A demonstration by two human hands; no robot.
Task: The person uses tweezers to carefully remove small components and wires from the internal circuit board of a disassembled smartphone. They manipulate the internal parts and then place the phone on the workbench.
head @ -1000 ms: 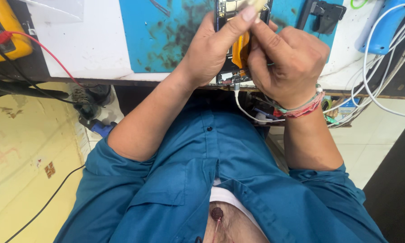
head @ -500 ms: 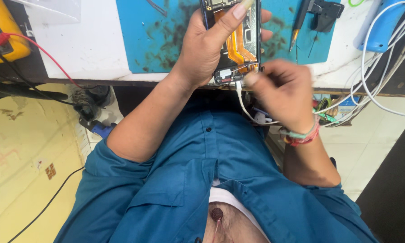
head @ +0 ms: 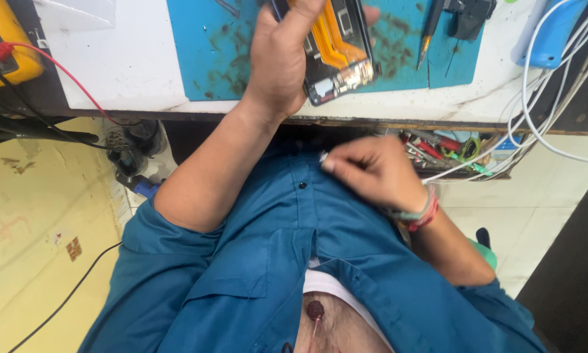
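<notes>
One opened smartphone, back cover off, orange flex cable exposed.
Left hand clamps its long edges above the blue work mat; right hand, well below, is pinched shut on something tiny, unidentifiable. Judged light, rigid, fragile inside: grip the frame edges only.

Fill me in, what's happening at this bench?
A person in a blue shirt holds an opened phone in the left hand above a blue work mat; its orange flex cable is exposed. The right hand is off the phone, down by the chest, pinching something small and pale. A screwdriver lies on the mat, white cables to the right.
</notes>
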